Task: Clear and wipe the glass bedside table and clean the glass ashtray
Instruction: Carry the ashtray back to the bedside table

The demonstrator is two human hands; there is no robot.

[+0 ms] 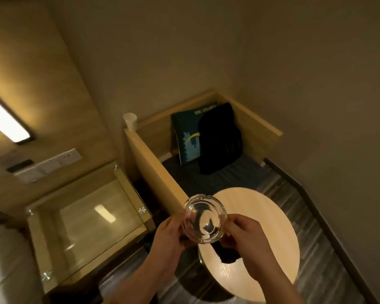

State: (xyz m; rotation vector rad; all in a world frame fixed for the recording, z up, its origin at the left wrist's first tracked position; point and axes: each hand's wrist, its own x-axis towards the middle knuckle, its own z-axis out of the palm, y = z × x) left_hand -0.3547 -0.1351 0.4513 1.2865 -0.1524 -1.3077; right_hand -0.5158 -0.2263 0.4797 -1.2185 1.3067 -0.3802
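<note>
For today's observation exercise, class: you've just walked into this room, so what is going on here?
A person holds a clear glass ashtray up in both hands, the left hand and the right hand gripping opposite sides. A dark cloth hangs below it, apparently held in the right hand. They are above a round wooden table. The glass bedside table to the left has nothing on it. A white paper cup stands on the wooden partition.

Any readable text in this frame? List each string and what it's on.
"COMFORT INN": printed along the top edge of the dark teal cushion on the bench seat; it appears upside down from this angle, and its first letters are partly hidden.
Wall switch panel: any markings are too small and blurred to read.
Glass ashtray, paper cup, round wooden table: no text visible.
</note>
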